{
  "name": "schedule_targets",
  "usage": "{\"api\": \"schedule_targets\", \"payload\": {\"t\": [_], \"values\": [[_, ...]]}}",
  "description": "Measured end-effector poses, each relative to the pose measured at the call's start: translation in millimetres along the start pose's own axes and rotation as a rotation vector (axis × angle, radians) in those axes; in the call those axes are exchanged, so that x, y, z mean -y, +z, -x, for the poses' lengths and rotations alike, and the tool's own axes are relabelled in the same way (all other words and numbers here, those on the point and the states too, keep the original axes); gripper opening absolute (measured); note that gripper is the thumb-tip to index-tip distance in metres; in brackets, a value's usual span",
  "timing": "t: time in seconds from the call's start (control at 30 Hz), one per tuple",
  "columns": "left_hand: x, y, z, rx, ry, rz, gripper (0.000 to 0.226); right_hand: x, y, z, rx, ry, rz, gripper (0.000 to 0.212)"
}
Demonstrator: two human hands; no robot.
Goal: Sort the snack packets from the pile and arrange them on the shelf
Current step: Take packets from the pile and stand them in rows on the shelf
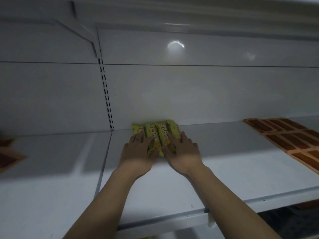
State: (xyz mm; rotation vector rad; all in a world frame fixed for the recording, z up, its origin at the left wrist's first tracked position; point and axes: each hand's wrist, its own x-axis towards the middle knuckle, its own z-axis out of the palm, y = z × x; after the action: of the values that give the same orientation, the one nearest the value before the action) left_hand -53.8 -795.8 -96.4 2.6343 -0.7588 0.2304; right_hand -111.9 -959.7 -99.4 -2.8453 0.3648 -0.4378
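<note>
Four yellow-green snack packets lie side by side in a short row on the white shelf, with their far ends touching or almost touching the back panel, just right of the slotted upright. Both hands lie flat on top of the row's near half with fingers straight and spread, gripping nothing. The left hand covers the left packets and the right hand covers the right ones, and the thumbs come close together over the middle. Far to the right on the same shelf, flat brown packets with orange edges lie in neat rows. More brown packets sit blurred at the left edge.
</note>
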Motion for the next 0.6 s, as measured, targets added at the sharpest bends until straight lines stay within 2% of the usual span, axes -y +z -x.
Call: {"api": "schedule_targets", "payload": {"t": [0.1,0.27,0.37,0.6], "values": [[0,-3,1,0.009,-0.002,-0.03,0.056,2,-1,0,0.061,0.004,0.012,0.094],[2,-11,-1,0.059,-0.053,-0.068,0.059,13,-4,-4,0.145,-0.018,0.019,0.066],[13,-21,2,0.097,-0.066,-0.093,0.063,24,-6,-10,0.22,-0.053,0.031,0.062],[46,-44,18,0.106,-0.13,-0.062,0.067,75,1,-17,0.28,-0.095,0.025,0.059]]}}
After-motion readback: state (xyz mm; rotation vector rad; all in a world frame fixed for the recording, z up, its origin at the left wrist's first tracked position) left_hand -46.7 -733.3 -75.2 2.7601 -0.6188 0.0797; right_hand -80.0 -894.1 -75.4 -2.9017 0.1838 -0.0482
